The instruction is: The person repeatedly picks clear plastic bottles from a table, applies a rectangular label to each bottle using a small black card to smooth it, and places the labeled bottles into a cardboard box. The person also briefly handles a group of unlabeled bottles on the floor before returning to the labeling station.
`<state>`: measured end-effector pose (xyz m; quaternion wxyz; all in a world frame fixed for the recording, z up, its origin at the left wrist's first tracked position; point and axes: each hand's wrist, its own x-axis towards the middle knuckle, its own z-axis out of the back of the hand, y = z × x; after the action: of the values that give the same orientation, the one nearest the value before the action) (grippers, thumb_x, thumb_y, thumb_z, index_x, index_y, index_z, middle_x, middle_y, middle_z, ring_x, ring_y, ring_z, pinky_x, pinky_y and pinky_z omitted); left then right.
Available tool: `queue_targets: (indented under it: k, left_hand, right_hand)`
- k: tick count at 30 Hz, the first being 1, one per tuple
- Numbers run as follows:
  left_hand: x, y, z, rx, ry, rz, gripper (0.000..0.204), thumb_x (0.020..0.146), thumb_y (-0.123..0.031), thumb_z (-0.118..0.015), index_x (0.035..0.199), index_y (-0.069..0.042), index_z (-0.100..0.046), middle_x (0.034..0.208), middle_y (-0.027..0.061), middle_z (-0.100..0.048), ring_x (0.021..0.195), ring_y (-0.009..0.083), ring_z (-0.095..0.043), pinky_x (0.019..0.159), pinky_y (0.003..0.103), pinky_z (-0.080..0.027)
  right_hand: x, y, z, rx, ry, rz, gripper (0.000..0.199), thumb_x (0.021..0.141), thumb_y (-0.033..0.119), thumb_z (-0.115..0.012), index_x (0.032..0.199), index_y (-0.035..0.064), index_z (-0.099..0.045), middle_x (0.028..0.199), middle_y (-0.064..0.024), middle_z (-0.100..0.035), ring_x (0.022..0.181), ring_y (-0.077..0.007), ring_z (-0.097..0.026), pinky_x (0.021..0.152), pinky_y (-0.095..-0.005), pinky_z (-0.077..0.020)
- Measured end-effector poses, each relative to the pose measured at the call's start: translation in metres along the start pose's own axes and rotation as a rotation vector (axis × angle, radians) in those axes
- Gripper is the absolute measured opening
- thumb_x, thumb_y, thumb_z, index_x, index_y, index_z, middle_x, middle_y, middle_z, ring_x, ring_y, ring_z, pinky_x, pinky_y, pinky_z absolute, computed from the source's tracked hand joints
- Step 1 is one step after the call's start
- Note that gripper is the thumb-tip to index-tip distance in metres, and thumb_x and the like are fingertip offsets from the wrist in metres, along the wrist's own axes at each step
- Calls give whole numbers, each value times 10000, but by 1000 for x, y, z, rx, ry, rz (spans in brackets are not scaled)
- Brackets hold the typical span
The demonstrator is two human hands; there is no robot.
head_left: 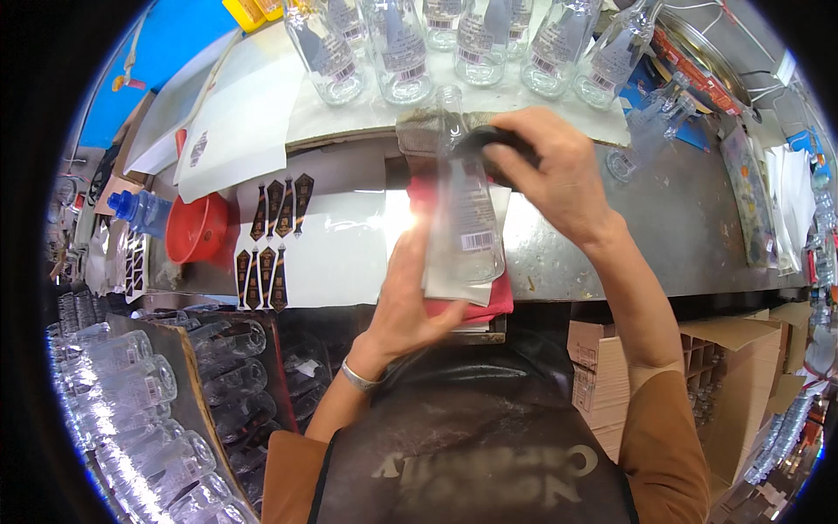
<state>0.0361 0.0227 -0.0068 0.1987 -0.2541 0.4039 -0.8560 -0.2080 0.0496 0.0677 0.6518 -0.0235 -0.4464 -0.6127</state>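
Note:
A clear glass bottle [471,214] with a printed label lies tilted on white paper over a red cloth [499,299], its neck pointing away from me. My left hand [403,301] is beside the bottle's lower left side, fingers stretched out and thumb spread near the base. Whether its fingertips touch the glass is blurred. My right hand [559,166] grips a dark, rounded pad-like object [489,140] at the bottle's shoulder; its exact kind is hidden by the fingers. Dark tie-shaped stickers [278,210] lie in two rows on a white sheet [336,236] to the left.
Several labelled glass bottles [397,61] stand on a raised white shelf at the back. Another bottle [642,140] leans at the right. A red bucket [199,229] stands at left. Crates of bottles [131,393] are lower left; cardboard boxes [602,375] stand lower right.

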Motion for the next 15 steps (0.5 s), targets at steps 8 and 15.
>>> queue_targets:
  k: [8, 15]
  left_hand:
    - [75, 1, 51, 149, -251, -56, 580, 955, -118, -579, 1496, 5, -410, 1517, 196, -463, 1429, 328, -411, 1208, 447, -233]
    - [172, 24, 30, 427, -149, 28, 526, 961, -292, -646, 1364, 33, -555, 1048, 165, -723, 915, 233, -666, 1005, 344, -441]
  right_hand:
    - [-36, -7, 5, 255, 203, 0, 197, 816, 34, -735, 999, 18, -664, 919, -106, -687, 830, -251, -666, 740, -375, -535]
    - [-102, 14, 11, 555, 292, 10, 221, 774, 27, -696, 992, 50, -668, 1068, -126, -682, 964, -284, -663, 872, -392, -532]
